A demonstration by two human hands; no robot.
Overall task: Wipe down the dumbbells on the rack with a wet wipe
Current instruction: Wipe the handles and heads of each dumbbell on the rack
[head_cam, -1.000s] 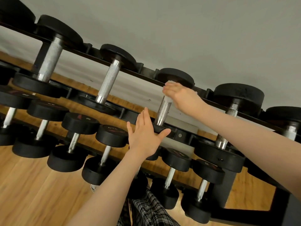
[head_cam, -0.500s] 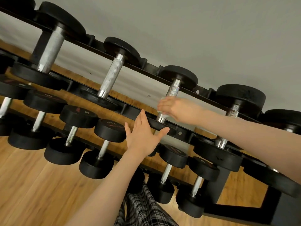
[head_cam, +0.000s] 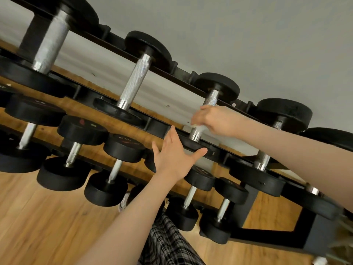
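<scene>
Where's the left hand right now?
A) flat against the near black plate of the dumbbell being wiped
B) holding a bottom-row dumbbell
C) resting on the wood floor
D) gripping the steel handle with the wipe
A: the left hand lies with straight fingers on the near plate, while the right hand wraps the wet wipe around that dumbbell's handle.

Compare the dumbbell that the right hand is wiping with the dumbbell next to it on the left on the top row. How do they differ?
The wiped dumbbell has a thinner, shorter handle than its left neighbour. Its end weights look smaller too. The right hand grips its handle with the wet wipe, and the left hand presses flat on its near weight; nothing touches the neighbour. Both have black round weights, knurled metal handles, and lie across the same rails.
</scene>
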